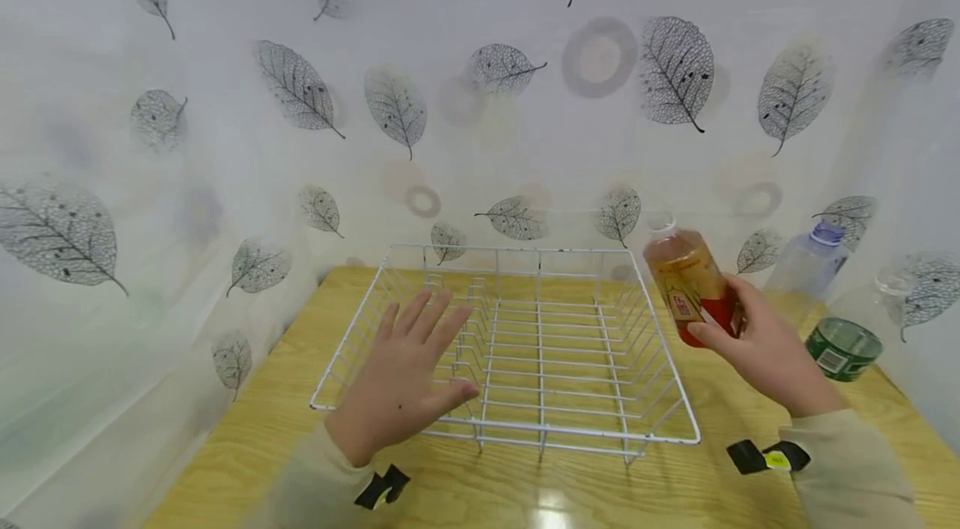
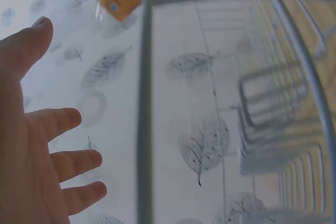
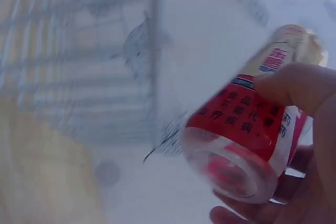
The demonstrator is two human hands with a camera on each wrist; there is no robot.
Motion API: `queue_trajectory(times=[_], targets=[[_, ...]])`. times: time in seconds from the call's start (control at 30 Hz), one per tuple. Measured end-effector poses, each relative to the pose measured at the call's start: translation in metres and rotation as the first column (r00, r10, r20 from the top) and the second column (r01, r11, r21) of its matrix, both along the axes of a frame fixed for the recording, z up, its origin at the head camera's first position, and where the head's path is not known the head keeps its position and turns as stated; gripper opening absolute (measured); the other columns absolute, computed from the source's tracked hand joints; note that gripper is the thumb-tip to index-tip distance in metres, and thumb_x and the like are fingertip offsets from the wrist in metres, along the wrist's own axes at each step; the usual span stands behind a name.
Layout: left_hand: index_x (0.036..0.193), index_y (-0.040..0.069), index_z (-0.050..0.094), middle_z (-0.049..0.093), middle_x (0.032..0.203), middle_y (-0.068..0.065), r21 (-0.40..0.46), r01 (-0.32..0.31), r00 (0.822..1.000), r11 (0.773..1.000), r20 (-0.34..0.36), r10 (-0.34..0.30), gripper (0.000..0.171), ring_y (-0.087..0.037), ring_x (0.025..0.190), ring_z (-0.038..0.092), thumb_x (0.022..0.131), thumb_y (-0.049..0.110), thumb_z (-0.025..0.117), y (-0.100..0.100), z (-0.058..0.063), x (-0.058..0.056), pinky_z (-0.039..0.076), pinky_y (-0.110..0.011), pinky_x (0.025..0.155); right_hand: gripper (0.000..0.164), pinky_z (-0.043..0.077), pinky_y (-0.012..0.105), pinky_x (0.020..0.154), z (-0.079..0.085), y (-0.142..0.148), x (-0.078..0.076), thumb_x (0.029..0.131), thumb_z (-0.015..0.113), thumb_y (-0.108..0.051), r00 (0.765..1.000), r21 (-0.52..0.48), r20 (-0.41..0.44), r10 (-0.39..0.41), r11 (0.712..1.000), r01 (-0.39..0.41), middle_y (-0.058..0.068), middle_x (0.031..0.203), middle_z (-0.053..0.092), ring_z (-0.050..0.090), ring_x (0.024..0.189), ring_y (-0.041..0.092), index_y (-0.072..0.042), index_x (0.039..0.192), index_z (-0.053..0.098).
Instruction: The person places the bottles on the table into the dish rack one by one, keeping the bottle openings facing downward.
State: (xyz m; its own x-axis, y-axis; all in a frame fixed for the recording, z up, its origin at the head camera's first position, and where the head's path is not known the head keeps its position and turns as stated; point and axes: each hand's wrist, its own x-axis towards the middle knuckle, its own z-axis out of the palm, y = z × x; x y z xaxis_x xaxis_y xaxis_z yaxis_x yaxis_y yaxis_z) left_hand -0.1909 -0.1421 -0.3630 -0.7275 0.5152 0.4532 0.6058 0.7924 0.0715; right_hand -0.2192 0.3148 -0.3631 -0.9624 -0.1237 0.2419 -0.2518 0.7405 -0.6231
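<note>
My right hand (image 1: 765, 346) grips a clear plastic bottle (image 1: 686, 279) with a red and yellow label, tilted to the left beside the rack's right side. In the right wrist view the thumb lies across the label of the bottle (image 3: 239, 114), its round base toward the camera. A white wire dish rack (image 1: 540, 371) stands on the table. My left hand (image 1: 405, 375) is spread over the rack's left part, holding nothing. From the left wrist view, its fingers (image 2: 79, 166) are extended near a rack wire (image 2: 144, 103); whether they touch it I cannot tell.
To the right stand a clear bottle with a purple neck (image 1: 810, 262), a green-labelled clear container (image 1: 843, 348) and another transparent vessel (image 1: 892, 287) behind it. A leaf-print curtain (image 1: 465, 137) hangs behind and left of the wooden table (image 1: 247, 437).
</note>
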Motion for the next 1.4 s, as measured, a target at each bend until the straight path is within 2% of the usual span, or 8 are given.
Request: queue_trajectory(times=[0.17,0.3,0.43,0.6,0.77,1.0,1.13,1.4], targets=[[0.16,0.021,0.032,0.027,0.165,-0.005,0.055,0.099,0.991,0.994,-0.099,-0.093,0.088,-0.028,0.153,0.018,0.094,0.079,0.033,0.02,0.009,0.007,0.012,-0.064,0.119,0.082,0.056,0.043,0.073,0.028,-0.04,0.014,0.094,0.071,-0.045,0.994,0.144,-0.046,0.098,0.985,-0.091,0.02,0.13,0.058,0.064,0.101,0.032,-0.003,0.155,0.034],[0.159,0.018,0.036,0.03,0.164,-0.006,0.038,0.164,0.971,0.986,-0.18,-0.155,0.087,-0.028,0.152,0.021,0.093,0.073,0.05,0.038,0.016,0.008,0.012,-0.061,0.12,0.071,0.056,0.039,0.07,0.039,-0.074,0.025,0.089,0.078,-0.04,0.976,0.269,-0.11,0.187,0.951,-0.152,0.012,0.123,0.06,0.063,0.092,0.022,-0.005,0.144,0.049],[0.156,0.016,0.039,0.037,0.161,-0.009,-0.005,0.174,0.962,0.985,-0.213,-0.171,0.091,-0.029,0.151,0.023,0.086,0.067,0.067,0.057,0.021,0.006,0.011,-0.059,0.121,0.068,0.057,0.038,0.071,0.04,-0.102,0.031,0.082,0.084,-0.028,0.955,0.336,-0.166,0.244,0.925,-0.178,0.007,0.123,0.06,0.063,0.093,0.019,-0.007,0.138,0.053],[0.15,0.014,0.048,0.047,0.154,-0.01,-0.018,0.151,0.97,0.988,-0.19,-0.152,0.088,-0.03,0.149,0.03,0.082,0.063,0.075,0.075,0.021,0.001,0.009,-0.055,0.122,0.068,0.058,0.038,0.073,0.03,-0.125,0.03,0.075,0.087,-0.019,0.917,0.379,-0.253,0.309,0.904,-0.2,0.006,0.121,0.062,0.063,0.096,0.019,-0.006,0.133,0.054],[0.147,0.015,0.051,0.051,0.151,-0.006,-0.047,0.104,0.984,0.993,-0.139,-0.11,0.086,-0.028,0.145,0.038,0.08,0.061,0.078,0.081,0.013,-0.001,0.011,-0.054,0.122,0.07,0.059,0.037,0.075,0.019,-0.134,0.03,0.074,0.088,-0.022,0.908,0.411,-0.261,0.327,0.889,-0.202,0.004,0.124,0.061,0.063,0.101,0.019,-0.007,0.134,0.055],[0.145,0.014,0.052,0.056,0.144,-0.004,-0.029,0.094,0.987,0.995,-0.127,-0.097,0.084,-0.023,0.136,0.048,0.077,0.052,0.086,0.083,0.009,-0.008,0.023,-0.05,0.12,0.074,0.059,0.041,0.079,0.023,-0.137,0.029,0.076,0.089,-0.026,0.906,0.43,-0.261,0.335,0.88,-0.201,0.005,0.131,0.06,0.061,0.112,0.022,-0.009,0.138,0.053],[0.144,0.013,0.052,0.057,0.142,-0.003,-0.023,0.107,0.985,0.994,-0.133,-0.109,0.083,-0.021,0.131,0.051,0.077,0.049,0.087,0.081,0.008,-0.009,0.035,-0.044,0.115,0.074,0.058,0.042,0.081,0.023,-0.14,0.03,0.076,0.089,-0.026,0.896,0.427,-0.278,0.345,0.88,-0.207,0.005,0.131,0.06,0.059,0.115,0.023,-0.007,0.138,0.054],[0.145,0.014,0.052,0.06,0.135,-0.001,-0.081,0.092,0.987,0.992,-0.122,-0.102,0.078,-0.022,0.121,0.058,0.081,0.04,0.086,0.087,0.005,-0.005,0.05,-0.041,0.1,0.073,0.059,0.038,0.076,0.019,-0.139,0.033,0.073,0.09,-0.029,0.88,0.458,-0.313,0.356,0.869,-0.188,0.003,0.126,0.061,0.06,0.109,0.019,-0.007,0.135,0.058]])
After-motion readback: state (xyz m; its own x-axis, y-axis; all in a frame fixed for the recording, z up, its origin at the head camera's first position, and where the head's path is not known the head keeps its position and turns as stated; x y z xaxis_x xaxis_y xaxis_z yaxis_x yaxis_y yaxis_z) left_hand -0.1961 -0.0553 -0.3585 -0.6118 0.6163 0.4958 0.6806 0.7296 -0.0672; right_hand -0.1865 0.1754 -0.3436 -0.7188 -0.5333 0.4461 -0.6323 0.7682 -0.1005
